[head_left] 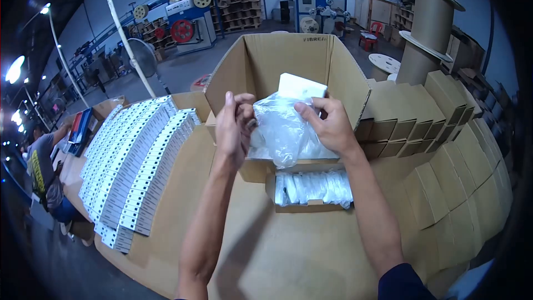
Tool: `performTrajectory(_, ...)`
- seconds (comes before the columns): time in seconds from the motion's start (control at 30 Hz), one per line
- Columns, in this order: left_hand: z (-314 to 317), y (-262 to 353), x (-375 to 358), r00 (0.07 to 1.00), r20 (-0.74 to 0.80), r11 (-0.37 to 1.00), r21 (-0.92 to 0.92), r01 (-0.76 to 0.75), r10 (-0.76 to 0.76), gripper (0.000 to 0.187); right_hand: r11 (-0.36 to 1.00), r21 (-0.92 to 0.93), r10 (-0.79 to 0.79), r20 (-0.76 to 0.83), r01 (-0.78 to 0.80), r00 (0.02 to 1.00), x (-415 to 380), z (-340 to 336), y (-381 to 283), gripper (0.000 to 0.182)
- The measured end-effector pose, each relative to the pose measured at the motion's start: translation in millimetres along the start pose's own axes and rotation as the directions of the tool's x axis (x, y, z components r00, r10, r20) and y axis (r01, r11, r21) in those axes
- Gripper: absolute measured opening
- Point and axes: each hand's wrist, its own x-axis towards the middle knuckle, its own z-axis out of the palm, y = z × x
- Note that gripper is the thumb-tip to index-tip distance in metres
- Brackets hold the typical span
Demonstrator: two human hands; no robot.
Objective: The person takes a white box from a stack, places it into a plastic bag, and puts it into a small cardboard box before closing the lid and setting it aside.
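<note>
A white flat box [300, 86] sticks out of the top of a crinkled clear plastic bag [283, 128]. My right hand [331, 125] pinches the box and the bag together, thumb in front. Beside the bag's left edge is my left hand [231, 130], thumb up and apart from its loosely bent fingers, holding nothing. Both hands are over the front of a big open cardboard box [288, 61], with more clear plastic inside. Right below stands a small open carton [311, 208], filled with a row of bagged pieces [313, 188].
Rows of white boxes [136, 172] with dark squares cover the table's left side. Brown cartons [411, 111] are stacked to the right, with further cartons [452, 194] nearer me. A person [50, 166] works at the far left. Large spools [427, 22] stand at the back right.
</note>
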Motion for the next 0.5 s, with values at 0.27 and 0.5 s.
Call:
performTrajectory(0.27,58,-8,-158,0.986,-0.138,0.88,0.475,-0.018,0.095,0.018,0.982,0.022,0.19,-0.117,-0.188,0.975,-146,21,-57,0.037)
performTrajectory(0.5,68,-26,-280,0.967,-0.255,0.936,0.335,0.103,-0.015,0.01,0.776,0.334,0.504,0.182,-0.535,0.844,-308,35,-121,0.025)
